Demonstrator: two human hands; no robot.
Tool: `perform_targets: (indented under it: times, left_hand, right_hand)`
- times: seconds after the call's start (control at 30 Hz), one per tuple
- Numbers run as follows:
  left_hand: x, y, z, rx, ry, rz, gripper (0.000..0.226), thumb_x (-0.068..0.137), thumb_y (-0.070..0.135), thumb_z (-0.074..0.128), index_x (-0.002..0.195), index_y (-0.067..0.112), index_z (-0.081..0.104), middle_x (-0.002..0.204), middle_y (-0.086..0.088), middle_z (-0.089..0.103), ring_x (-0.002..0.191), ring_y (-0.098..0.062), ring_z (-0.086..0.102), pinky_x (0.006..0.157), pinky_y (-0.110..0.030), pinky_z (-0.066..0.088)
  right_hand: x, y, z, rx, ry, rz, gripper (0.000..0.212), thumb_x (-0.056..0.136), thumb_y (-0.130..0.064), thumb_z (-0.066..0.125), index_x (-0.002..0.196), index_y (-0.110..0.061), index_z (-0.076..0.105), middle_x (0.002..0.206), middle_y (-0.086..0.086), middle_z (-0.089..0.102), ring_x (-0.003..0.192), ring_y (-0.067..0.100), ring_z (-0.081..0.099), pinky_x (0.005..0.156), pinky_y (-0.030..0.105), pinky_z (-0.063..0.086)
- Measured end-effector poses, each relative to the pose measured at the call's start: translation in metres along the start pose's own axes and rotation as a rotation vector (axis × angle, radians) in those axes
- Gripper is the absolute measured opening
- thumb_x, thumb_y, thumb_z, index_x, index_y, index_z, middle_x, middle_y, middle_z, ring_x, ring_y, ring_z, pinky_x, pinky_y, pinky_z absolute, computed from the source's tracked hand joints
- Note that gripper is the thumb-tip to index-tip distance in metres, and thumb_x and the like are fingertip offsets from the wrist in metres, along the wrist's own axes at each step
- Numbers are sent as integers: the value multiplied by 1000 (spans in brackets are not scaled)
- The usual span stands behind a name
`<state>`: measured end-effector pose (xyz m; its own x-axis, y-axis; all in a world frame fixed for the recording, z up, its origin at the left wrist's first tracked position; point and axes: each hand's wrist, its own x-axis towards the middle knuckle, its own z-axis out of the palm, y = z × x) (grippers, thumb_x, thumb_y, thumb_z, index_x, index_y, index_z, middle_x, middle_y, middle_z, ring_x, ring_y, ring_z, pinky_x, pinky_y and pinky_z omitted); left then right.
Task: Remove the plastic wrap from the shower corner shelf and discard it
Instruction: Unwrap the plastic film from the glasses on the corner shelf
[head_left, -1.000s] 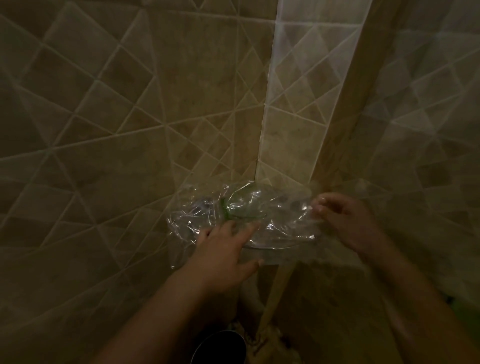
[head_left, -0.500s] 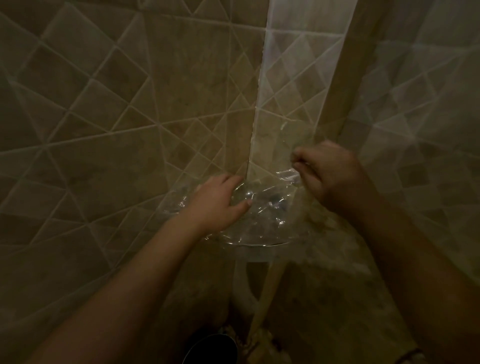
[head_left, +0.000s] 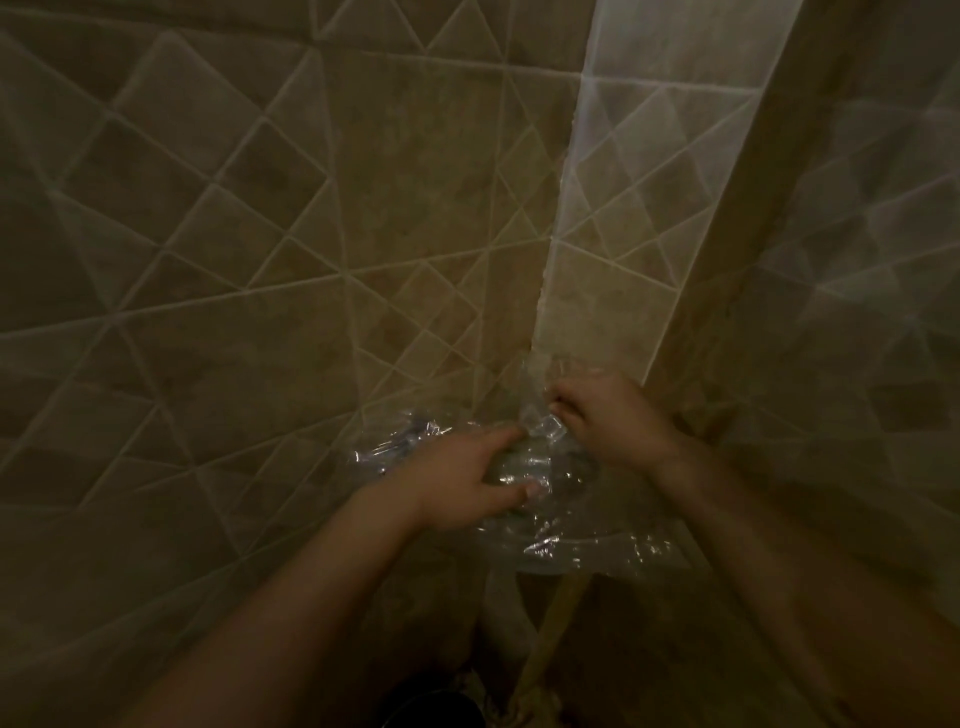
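While a dark round object (head_left: 426, 709) sits low at the bottom edge, too dim to identify, both bare forearms reach up from the near edge toward the corner of the tiled wall (head_left: 218, 270). Next comes the left hand (head_left: 467, 480), loosely curled, thumb and fingers pressing on the crinkled plastic wrap (head_left: 571, 540), which covers the shelf (head_left: 550, 569) fixed in the corner. Only the shelf's curved front rim shows through the film. Just beyond, the right hand (head_left: 605, 415) is clenched, its fingertips pinching a bunched fold of the wrap at the back of the shelf, close against the corner seam. Above, pale grout lines cross the tiles.
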<state>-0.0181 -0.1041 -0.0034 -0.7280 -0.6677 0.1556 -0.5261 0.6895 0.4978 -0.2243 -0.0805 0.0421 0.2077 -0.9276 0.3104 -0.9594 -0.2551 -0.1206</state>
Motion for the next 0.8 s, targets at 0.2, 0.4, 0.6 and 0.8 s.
perform_targets:
  times: [0.2, 0.4, 0.6, 0.8]
  left_hand:
    - [-9, -7, -1, -47, -33, -50, 55, 80, 66, 50, 126, 38, 43, 120, 3, 66, 102, -12, 60, 86, -30, 48]
    - [-16, -1, -3, -46, 8, -29, 64, 86, 55, 57, 141, 26, 39, 137, -2, 56, 116, -8, 49, 89, -18, 32]
    - [-43, -5, -2, 64, 142, 18, 70, 90, 50, 50, 148, 19, 26, 153, -5, 36, 138, -18, 32, 112, -36, 28]
    - [-61, -15, 15, 20, 117, -45, 77, 83, 65, 41, 149, 35, 15, 151, 4, 39, 128, -7, 33, 108, -33, 22]
  right_hand:
    - [-4, 1, 14, -6, -19, -21, 7, 85, -28, 53, 84, -23, 57, 79, 5, 68, 78, 27, 61, 67, 42, 52]
    - [-4, -5, 8, -3, -49, -56, 10, 87, -28, 57, 95, -23, 60, 94, 2, 69, 88, 22, 63, 73, 37, 51]
    - [-79, 16, -13, 307, 524, 423, 17, 88, -18, 60, 101, -28, 66, 86, -3, 67, 78, 11, 60, 65, 17, 39]
    - [-117, 6, 9, 648, 25, 443, 22, 84, -9, 65, 78, -30, 69, 86, -5, 69, 91, 23, 64, 76, 20, 49]
